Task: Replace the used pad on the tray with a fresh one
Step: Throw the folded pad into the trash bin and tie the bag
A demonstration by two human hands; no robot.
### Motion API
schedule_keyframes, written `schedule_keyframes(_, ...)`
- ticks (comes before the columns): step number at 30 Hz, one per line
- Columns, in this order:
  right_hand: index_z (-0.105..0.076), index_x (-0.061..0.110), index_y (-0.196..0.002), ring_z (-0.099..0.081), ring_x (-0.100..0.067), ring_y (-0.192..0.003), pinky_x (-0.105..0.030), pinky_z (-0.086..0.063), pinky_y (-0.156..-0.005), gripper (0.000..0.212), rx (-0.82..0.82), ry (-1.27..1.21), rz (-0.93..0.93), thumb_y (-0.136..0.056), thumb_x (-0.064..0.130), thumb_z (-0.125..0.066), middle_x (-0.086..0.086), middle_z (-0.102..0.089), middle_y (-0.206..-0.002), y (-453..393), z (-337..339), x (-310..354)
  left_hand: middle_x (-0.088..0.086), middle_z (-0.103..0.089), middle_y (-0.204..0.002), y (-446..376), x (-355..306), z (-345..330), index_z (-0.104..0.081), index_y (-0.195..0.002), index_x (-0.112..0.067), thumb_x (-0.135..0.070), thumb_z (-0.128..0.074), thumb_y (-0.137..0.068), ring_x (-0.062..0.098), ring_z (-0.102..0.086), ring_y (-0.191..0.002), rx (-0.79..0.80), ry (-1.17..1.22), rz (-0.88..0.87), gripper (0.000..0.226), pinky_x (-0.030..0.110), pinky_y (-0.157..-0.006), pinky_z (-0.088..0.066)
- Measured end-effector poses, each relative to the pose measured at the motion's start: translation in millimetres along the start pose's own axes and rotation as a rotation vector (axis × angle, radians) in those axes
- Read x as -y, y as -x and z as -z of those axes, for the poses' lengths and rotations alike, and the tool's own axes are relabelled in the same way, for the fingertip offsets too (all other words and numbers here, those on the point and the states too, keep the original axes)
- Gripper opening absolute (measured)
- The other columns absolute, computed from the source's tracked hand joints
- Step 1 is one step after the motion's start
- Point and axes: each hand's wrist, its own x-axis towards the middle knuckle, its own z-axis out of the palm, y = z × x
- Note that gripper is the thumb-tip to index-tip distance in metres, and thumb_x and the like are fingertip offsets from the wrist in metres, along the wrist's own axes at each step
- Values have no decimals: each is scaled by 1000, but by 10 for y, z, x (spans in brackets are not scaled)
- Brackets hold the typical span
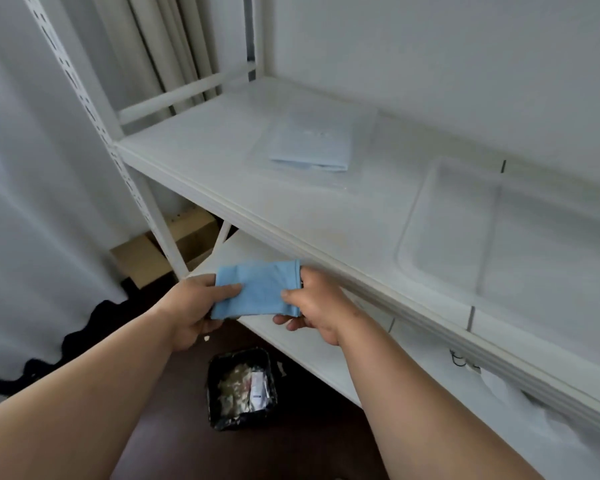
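A folded blue pad (257, 289) is held between both hands in front of the shelf's edge. My left hand (194, 306) grips its left side with the thumb on top. My right hand (312, 303) pinches its right edge. A clear plastic tray (430, 244) lies on the white shelf at the right, and nothing shows inside it. A pale blue folded pad (312, 147) lies flat on the same shelf, further back and left of the tray.
A white metal shelf unit (222, 161) fills the right side, with a lower shelf (326, 355) beneath. A black-lined waste bin (241, 391) with rubbish stands on the dark floor below my hands. Cardboard boxes (146, 258) sit behind the upright. A white curtain hangs at left.
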Motion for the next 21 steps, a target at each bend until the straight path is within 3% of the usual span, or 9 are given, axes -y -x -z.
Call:
schedule_keyframes(3, -50, 20, -128, -70, -22, -75, -27, -52, -53, 42, 22, 166, -18, -93, -1, -40, -9, -64, -114, -149, -154, -164, 10, -72, -103, -92, 267, 202, -66, -112, -13, -9, -65, -88, 22, -67, -86, 13, 77, 100, 25, 26, -55, -55)
schedule_keyframes(6, -51, 19, -130, -70, -23, -82, -25, -53, -55, 44, 46, 207, -72, -92, 0, -40, -7, -62, -117, -339, -238, -420, 14, -72, -107, -205, 579, 288, -65, -112, -10, -3, -62, -89, 26, -68, -91, -20, 123, 148, 24, 33, -68, -58)
schedule_keyframes(8, -52, 18, -128, -70, -22, -84, -24, -53, -56, 42, 45, 221, -122, -92, 1, -40, -6, -62, -116, -468, -313, -634, 14, -73, -102, -301, 824, 316, -65, -111, -9, -1, -61, -90, 24, -69, -84, -43, 115, 171, 23, 35, -70, -56)
schedule_keyframes(11, -51, 20, -115, -69, -22, -87, -22, -53, -52, 32, 31, 235, -172, -91, 1, -40, -3, -60, -112, -645, -433, -1014, 8, -73, -81, -470, 1207, 327, -66, -107, -8, 3, -57, -91, 16, -67, -64, -71, 63, 196, 22, 31, -58, -53)
schedule_keyframes(14, -48, 21, -113, -65, -21, -90, -26, -56, -56, 33, 4, 312, -211, -88, 2, -38, -2, -57, -110, -883, -575, -1508, 13, -70, -95, -731, 1659, 337, -64, -108, -7, 6, -54, -90, 21, -65, -73, -118, 11, 250, 24, 28, -49, -54)
schedule_keyframes(16, -50, 17, -116, -63, -22, -92, -34, -61, -68, 35, -2, 369, -239, -86, 3, -37, -3, -56, -110, -1078, -675, -1862, 17, -69, -97, -928, 1959, 352, -65, -105, -7, 7, -55, -88, 25, -65, -73, -141, -24, 269, 25, 30, -55, -58)
schedule_keyframes(18, -50, 17, -115, -61, -21, -92, -36, -61, -71, 33, 2, 378, -276, -86, 5, -38, -3, -56, -108, -1302, -768, -2209, 17, -70, -92, -1202, 2254, 394, -67, -100, -11, 6, -56, -86, 27, -63, -72, -141, -94, 268, 25, 35, -64, -56)
schedule_keyframes(21, -52, 16, -110, -61, -21, -91, -38, -61, -72, 29, 16, 416, -324, -86, 7, -39, -4, -57, -107, -1671, -919, -2755, 14, -65, -79, -1643, 2732, 499, -68, -94, -14, 3, -58, -82, 26, -58, -66, -140, -202, 264, 22, 36, -62, -50)
